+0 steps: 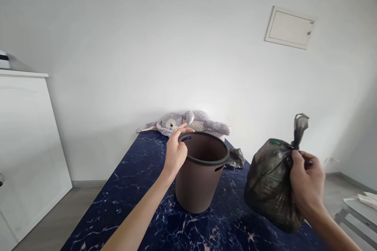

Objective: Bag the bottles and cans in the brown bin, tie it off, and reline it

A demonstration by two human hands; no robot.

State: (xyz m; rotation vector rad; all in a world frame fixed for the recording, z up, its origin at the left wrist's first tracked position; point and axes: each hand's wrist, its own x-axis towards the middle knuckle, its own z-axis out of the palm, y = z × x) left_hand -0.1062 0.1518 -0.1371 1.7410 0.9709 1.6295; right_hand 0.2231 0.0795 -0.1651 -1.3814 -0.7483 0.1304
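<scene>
A brown trash can [196, 184] with a dark rim and cut-out handle slots stands upright on the table, its inside bare where I can see it. My left hand [176, 149] grips the left side of its rim, with the fingers over the edge. On the right, my right hand [308, 180] is closed around the knotted neck of a full black garbage bag [269, 184]. The bag hangs apart from the trash can, near the table's right side, and its tied end sticks up above the fist. Crumpled dark plastic [235, 159] lies just behind the can's right side.
A grey plush rabbit [200, 119] lies along the back of the blue marbled table [123, 192], against the wall. At left stands a white cabinet [29, 137]. A small light-topped stand [361, 210] is at the lower right.
</scene>
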